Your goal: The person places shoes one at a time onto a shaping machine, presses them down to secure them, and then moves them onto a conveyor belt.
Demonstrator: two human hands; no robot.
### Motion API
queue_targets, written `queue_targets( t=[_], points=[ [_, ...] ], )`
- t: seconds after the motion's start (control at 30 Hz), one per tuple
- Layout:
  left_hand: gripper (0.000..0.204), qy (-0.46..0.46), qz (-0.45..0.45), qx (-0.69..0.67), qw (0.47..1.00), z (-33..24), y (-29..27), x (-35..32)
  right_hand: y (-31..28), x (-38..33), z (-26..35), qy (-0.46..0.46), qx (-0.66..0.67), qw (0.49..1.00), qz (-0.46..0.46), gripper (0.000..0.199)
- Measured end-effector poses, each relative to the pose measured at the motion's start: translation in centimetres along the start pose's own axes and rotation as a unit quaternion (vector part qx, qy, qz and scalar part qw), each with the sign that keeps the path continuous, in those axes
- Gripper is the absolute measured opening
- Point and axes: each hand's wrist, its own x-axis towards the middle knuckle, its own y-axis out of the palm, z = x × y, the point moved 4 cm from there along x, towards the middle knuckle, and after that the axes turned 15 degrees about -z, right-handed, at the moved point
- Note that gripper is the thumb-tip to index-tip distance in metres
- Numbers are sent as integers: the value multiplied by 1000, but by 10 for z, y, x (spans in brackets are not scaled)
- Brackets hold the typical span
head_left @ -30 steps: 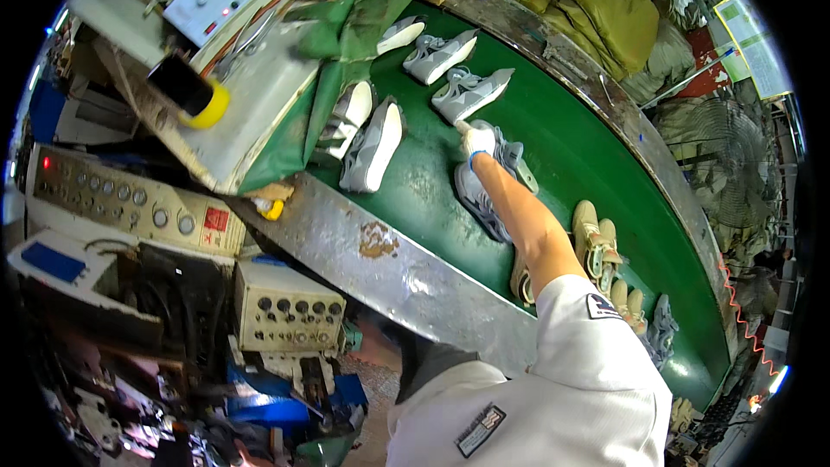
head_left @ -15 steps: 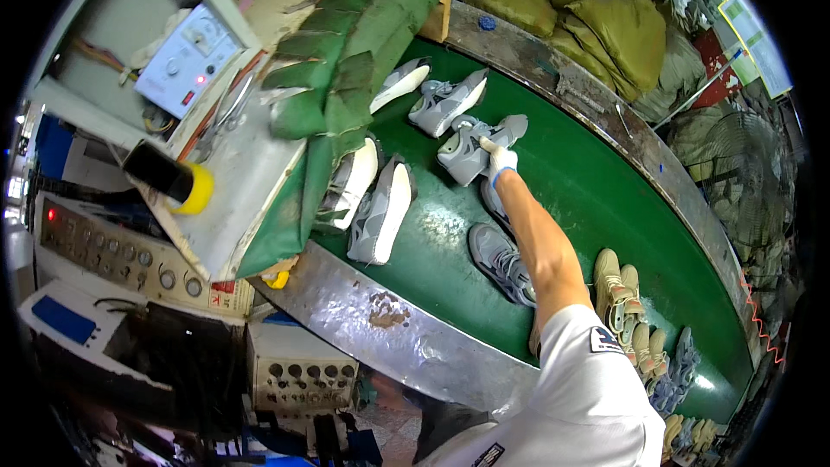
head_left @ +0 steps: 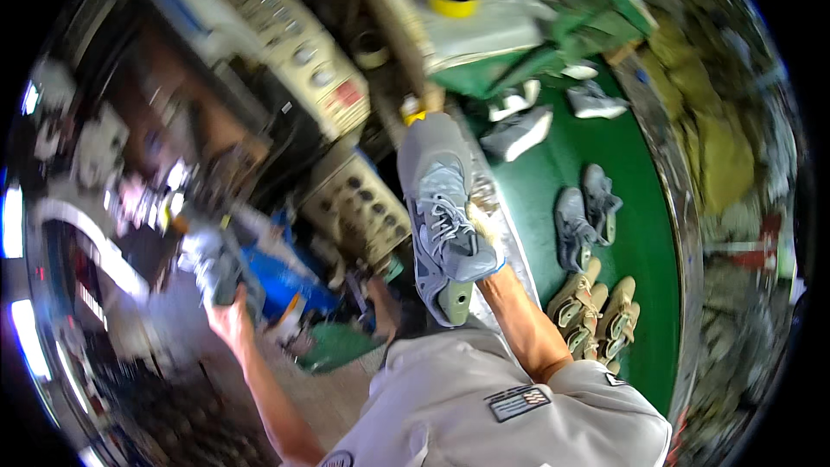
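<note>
Right hand point(head_left: 484, 246) grips a grey shoe point(head_left: 439, 207) (toe at 12 o'clock); left hand point(head_left: 226, 316) clutches a blurred dark object point(head_left: 216, 268).

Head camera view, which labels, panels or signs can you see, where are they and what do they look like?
Control panel: upper middle, cream box with round knobs and a red label.
Second panel: left of the held grey sneaker, beige, rows of dark sockets.
Shirt patch: bottom centre, dark striped rectangle on grey cloth.
No screens discernible.

Right hand point(head_left: 481, 246) raised and gripping, left hand point(head_left: 226, 316) stretched low, fingers closed.
</note>
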Motion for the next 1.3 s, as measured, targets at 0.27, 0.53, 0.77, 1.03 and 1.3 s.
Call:
queue_targets(
  t=[0.27,0.53,0.77,1.03,1.3],
  points=[
    [59,-171,266,-173,933,1,-22,1,102,14,-181,109,-219,967,-66,45],
    [23,-282,148,-307,897,35,21,67,153,84,-276,114,-261,957,-49,52],
    [38,-270,64,-356,892,57,23,108,171,123,-323,162,-186,965,-86,46],
    [39,-297,14,-367,881,70,31,98,176,136,-356,31,-224,974,-29,46],
    [56,-429,110,-402,802,80,60,28,168,155,-327,-169,-467,867,26,25]
  ],
)
